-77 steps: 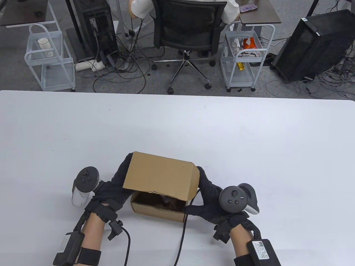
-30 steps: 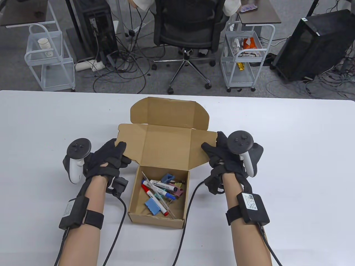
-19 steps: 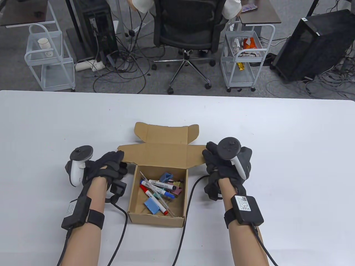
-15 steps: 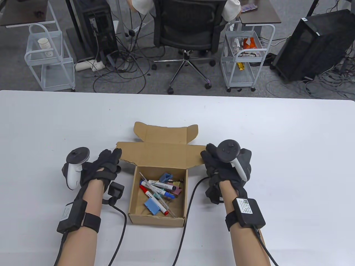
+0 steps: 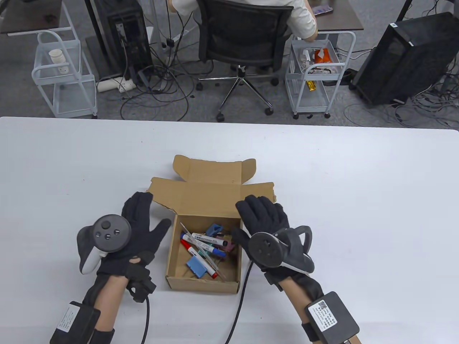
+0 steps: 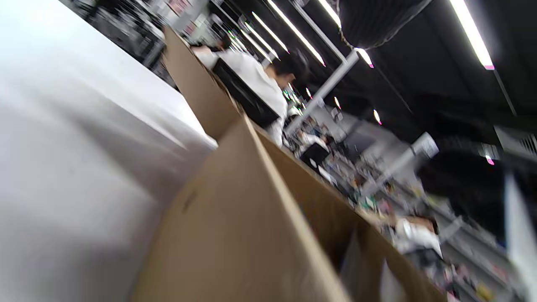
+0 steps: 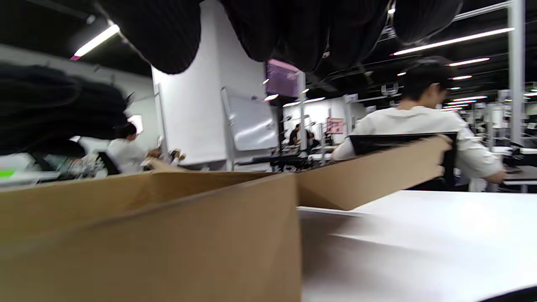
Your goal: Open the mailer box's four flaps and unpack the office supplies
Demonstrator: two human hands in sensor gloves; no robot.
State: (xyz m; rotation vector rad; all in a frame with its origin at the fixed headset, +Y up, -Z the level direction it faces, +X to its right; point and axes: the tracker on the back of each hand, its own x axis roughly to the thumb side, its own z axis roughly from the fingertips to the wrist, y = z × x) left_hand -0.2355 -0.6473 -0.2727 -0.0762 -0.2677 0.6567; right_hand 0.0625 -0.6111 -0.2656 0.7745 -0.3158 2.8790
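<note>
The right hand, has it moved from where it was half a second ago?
Yes. The right hand has let go of the lid's right wing and come toward the person and leftward, now open above the right wall of the mailer box, which has stayed put.

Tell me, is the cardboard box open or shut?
Open. The mailer box has its lid folded back onto the table, and markers show inside.

Markers (image 5: 204,247) in mailer box (image 5: 202,283); hands flank it.
</note>
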